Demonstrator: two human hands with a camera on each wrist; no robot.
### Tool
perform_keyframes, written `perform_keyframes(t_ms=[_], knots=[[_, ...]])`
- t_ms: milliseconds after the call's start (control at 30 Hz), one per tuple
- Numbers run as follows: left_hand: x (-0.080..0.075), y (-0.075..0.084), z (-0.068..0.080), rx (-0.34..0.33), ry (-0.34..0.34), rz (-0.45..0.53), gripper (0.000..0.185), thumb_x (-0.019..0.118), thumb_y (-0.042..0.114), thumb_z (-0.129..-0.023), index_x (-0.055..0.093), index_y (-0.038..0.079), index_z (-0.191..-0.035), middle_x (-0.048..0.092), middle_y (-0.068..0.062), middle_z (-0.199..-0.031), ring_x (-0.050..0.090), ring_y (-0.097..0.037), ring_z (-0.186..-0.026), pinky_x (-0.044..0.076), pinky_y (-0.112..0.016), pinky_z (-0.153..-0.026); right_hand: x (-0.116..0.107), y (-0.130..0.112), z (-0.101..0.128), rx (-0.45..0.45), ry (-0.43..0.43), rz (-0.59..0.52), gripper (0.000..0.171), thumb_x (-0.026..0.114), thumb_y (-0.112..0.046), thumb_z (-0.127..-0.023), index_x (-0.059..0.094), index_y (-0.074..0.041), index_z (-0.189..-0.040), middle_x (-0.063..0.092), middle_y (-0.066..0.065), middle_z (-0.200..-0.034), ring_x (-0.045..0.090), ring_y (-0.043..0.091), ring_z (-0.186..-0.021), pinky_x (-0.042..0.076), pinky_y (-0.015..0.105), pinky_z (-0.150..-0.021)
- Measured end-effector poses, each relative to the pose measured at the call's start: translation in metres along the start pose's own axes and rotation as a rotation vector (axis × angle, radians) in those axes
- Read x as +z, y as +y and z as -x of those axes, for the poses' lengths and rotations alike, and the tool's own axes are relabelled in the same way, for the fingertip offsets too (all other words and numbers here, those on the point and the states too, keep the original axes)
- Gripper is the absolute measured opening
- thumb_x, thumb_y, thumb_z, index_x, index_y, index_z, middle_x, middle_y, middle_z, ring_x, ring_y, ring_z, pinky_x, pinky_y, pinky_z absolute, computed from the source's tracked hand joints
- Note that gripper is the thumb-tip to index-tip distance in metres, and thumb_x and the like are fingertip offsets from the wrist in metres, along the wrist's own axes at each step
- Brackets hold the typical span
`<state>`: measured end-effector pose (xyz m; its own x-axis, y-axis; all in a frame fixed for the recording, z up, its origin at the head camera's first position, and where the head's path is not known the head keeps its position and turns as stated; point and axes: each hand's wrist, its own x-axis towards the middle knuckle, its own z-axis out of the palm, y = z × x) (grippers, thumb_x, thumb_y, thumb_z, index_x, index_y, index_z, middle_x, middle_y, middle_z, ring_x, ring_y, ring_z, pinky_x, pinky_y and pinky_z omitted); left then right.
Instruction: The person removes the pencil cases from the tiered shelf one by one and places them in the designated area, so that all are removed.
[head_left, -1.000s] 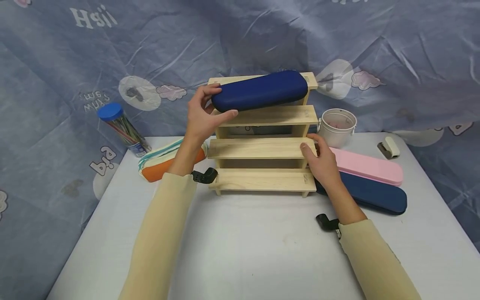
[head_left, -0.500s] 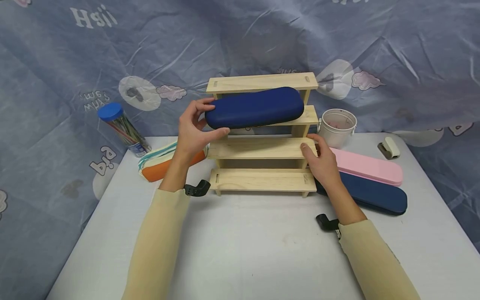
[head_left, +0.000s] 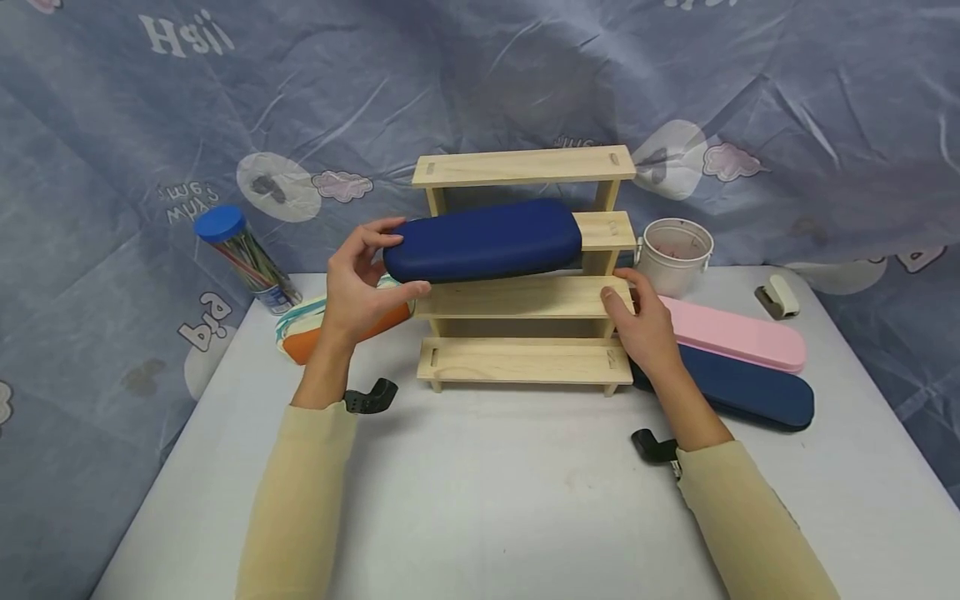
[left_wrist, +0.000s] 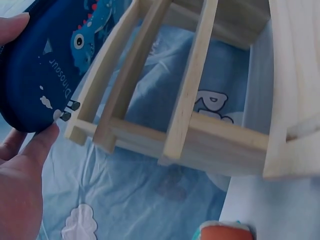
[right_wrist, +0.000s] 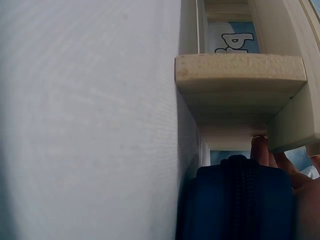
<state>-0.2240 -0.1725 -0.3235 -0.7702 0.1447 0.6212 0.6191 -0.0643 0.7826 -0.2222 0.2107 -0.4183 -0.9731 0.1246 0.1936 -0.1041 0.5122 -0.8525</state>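
My left hand [head_left: 356, 287] grips the left end of a dark blue pencil case [head_left: 483, 242], thumb in front and fingers on the upper side. The case is tilted, in front of the upper tiers of a stepped wooden shelf [head_left: 525, 360]. In the left wrist view, a dinosaur print and lettering show on the case [left_wrist: 45, 70], beside the shelf frame. With its thumb on the top of a lower tier, my right hand [head_left: 637, 321] holds the shelf's right end. In the right wrist view its fingers [right_wrist: 259, 150] reach under the wood, partly hidden by a zipped navy case [right_wrist: 235, 205].
Right of the shelf lie a pink case [head_left: 735, 333] and a navy case [head_left: 750, 387]. A white bucket [head_left: 677, 258] and a small stapler [head_left: 780, 296] stand behind them. Left are an orange striped pouch [head_left: 303, 343] and a blue-lidded jar [head_left: 247, 258]. A printed cloth hangs behind.
My left hand has brought the blue pencil case down and left from the shelf's top tier, toward me. The right hand and the shelf have stayed in place.
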Motion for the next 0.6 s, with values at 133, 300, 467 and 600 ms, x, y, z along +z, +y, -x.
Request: perform_keyframes(t_ms=[133,300,467,600], knots=[[-0.009,-0.003,0.007,0.013,0.004,0.046,0.055,0.08,-0.019,-0.061,0.058,-0.009,-0.11,0.047,-0.024,-0.134,0.051,-0.038,-0.117,0.049,-0.04,-0.091,0.001,0.001,0.0,0.002,0.006,-0.005,0.057,0.05,-0.059,-0.092,0.047,-0.026,-0.139,0.06,0.013,-0.108,0.055,0.027,-0.093,0.041,0.042,-0.076],[-0.017,-0.004,0.016,0.006,0.026,0.094,0.054,0.08,-0.02,-0.06,0.058,-0.01,-0.109,0.045,-0.027,-0.134,0.049,-0.04,-0.119,0.048,-0.04,-0.092,0.002,0.003,-0.001,0.009,-0.003,-0.001,0.059,0.049,-0.06,-0.092,0.045,-0.027,-0.141,0.059,0.014,-0.113,0.057,0.028,-0.097,0.043,0.044,-0.079],[-0.024,-0.007,0.025,-0.017,0.068,0.169,0.052,0.077,-0.021,-0.063,0.056,-0.011,-0.109,0.043,-0.029,-0.135,0.046,-0.042,-0.122,0.047,-0.04,-0.094,0.001,0.002,0.0,0.011,-0.005,-0.008,0.059,0.048,-0.059,-0.093,0.044,-0.026,-0.142,0.059,0.015,-0.115,0.057,0.03,-0.097,0.043,0.046,-0.08],[-0.03,-0.011,0.031,-0.034,0.113,0.227,0.053,0.075,-0.022,-0.062,0.056,-0.008,-0.11,0.041,-0.029,-0.137,0.043,-0.042,-0.123,0.048,-0.041,-0.093,0.001,0.002,0.0,0.013,-0.003,-0.004,0.059,0.047,-0.059,-0.093,0.044,-0.026,-0.142,0.059,0.015,-0.116,0.057,0.03,-0.098,0.043,0.047,-0.081]])
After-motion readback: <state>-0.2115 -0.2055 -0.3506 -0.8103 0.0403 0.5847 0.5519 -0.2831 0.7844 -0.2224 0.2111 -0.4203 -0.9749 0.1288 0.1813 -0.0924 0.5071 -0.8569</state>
